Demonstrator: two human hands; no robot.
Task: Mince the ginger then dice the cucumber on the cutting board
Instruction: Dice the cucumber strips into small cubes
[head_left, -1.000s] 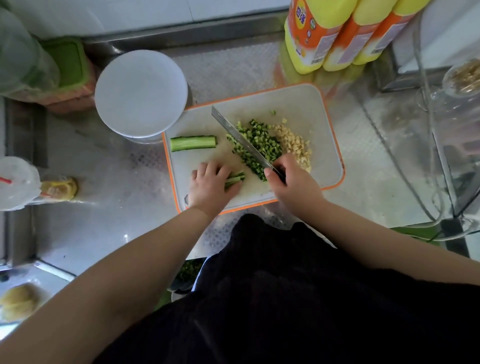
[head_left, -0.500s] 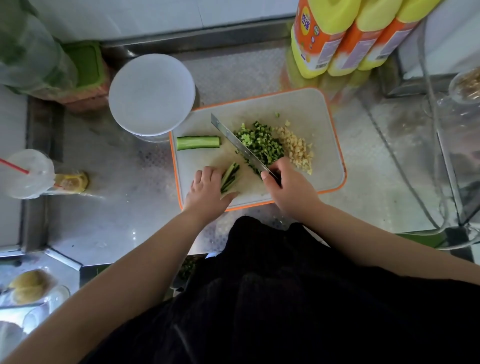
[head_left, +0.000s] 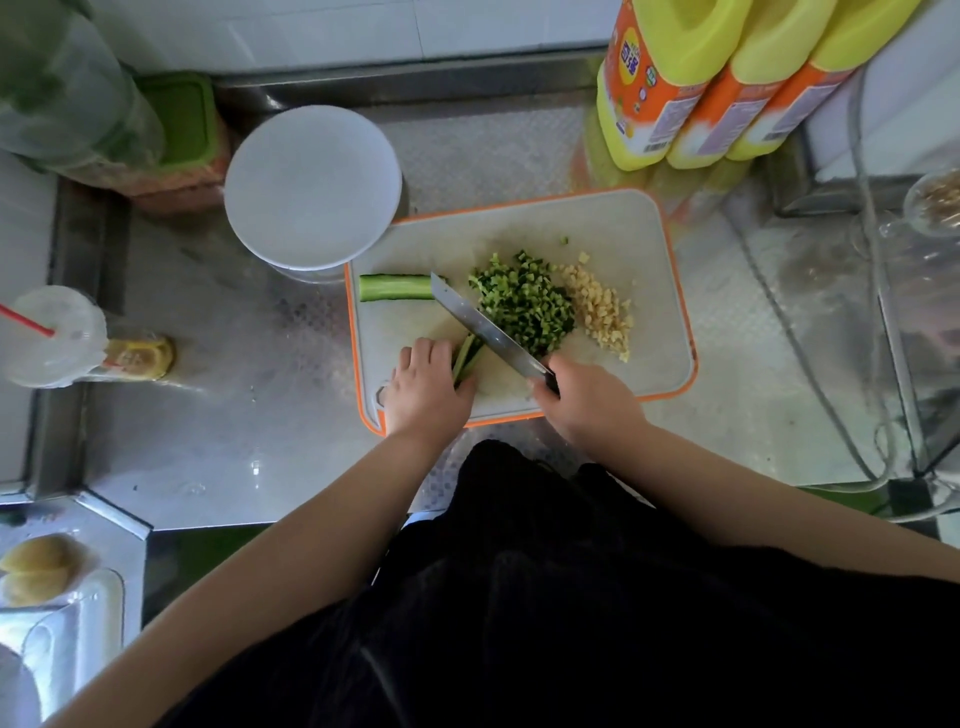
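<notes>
A white cutting board (head_left: 639, 239) with an orange rim lies on the steel counter. On it sit a pile of diced cucumber (head_left: 524, 304), a heap of minced ginger (head_left: 602, 312) to its right, and a cucumber length (head_left: 395, 287) at the left. My left hand (head_left: 426, 387) holds a bundle of cucumber strips (head_left: 466, 358) against the board. My right hand (head_left: 587, 397) grips the handle of a knife (head_left: 483, 327), whose blade slants up-left and meets the far ends of the strips.
A white round lid (head_left: 311, 187) on a container stands just left of the board's far corner. Three yellow-orange bottles (head_left: 727, 78) stand at the back right. A plastic cup with a straw (head_left: 47, 338) and a lemon slice (head_left: 140, 357) sit at the far left.
The strips were turned from lying crosswise to pointing away from me. My left hand shifted onto them, and the knife moved from beside the diced pile to the strips' ends.
</notes>
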